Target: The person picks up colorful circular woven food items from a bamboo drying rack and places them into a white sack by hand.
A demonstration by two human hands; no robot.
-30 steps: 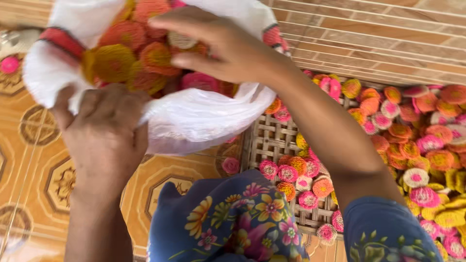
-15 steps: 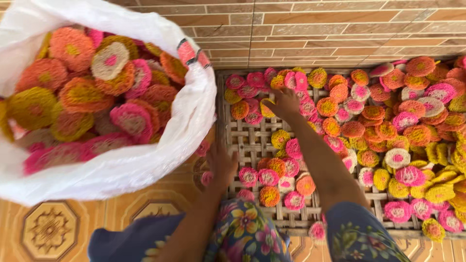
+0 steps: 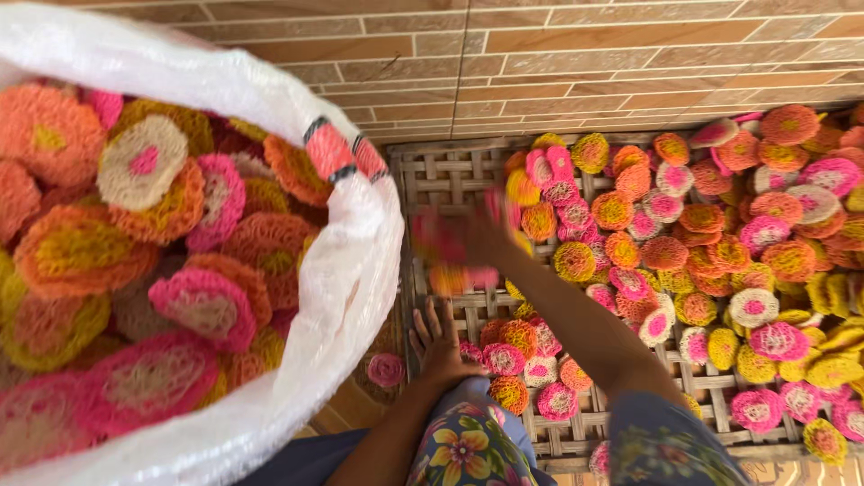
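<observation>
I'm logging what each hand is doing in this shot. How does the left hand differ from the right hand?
The left hand lies flat with fingers spread on the woven tray, while the right hand is raised above it. The left hand is sharp in the picture; the right hand is blurred. The left hand looks empty, while the right hand seems to have pink and orange discs at its fingers, though blur hides the grip. Both reach over the same tray.

wall [image 3: 558, 63]: tan brick, across 12 o'clock | floor tile [image 3: 360, 409]: patterned, orange-brown, at 6 o'clock beside the rack | stray pink disc [image 3: 387, 369]: lies on the tile at 6 o'clock, apart from the heap | floral garment [image 3: 468, 445]: blue with flowers, at 6 o'clock
</observation>
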